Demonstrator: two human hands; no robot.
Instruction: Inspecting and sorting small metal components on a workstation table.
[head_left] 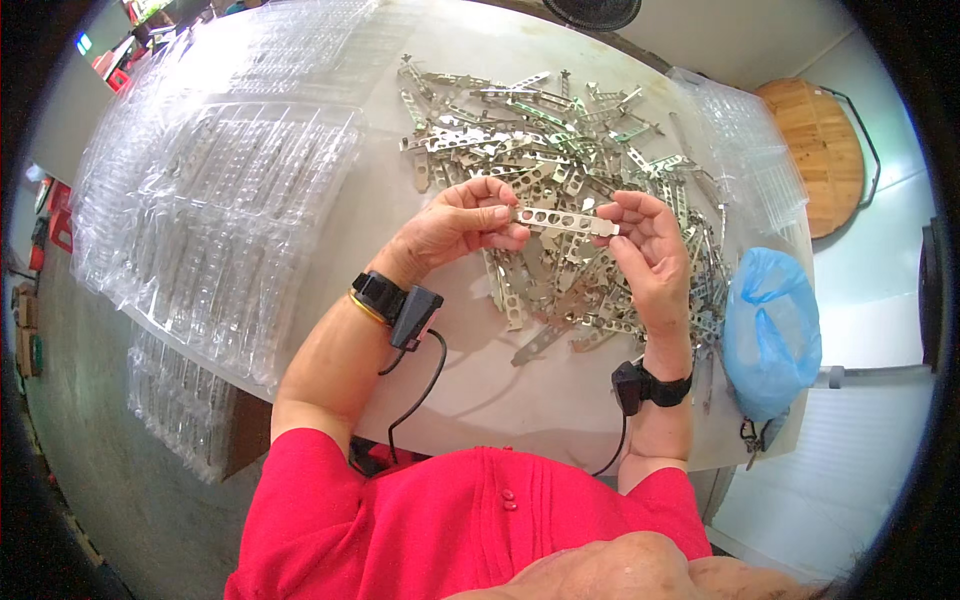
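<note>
A thin silvery metal bracket (565, 220) with a row of round holes is held level between my two hands, above a pile of similar pieces. My left hand (465, 217) pinches its left end between thumb and fingers. At the other end, the thumb and curled fingers of my right hand (652, 245) close around the tip. Beneath and beyond my hands, the loose heap of perforated metal brackets (510, 140) lies tangled on the white table (480, 390).
Stacked clear plastic trays (230, 200) cover the table's left side, and more clear trays (745, 140) lie at the far right. A blue plastic bag (770, 335) sits at the right edge. Cables hang from the devices strapped to both wrists. A round wooden board (810, 155) leans against the wall.
</note>
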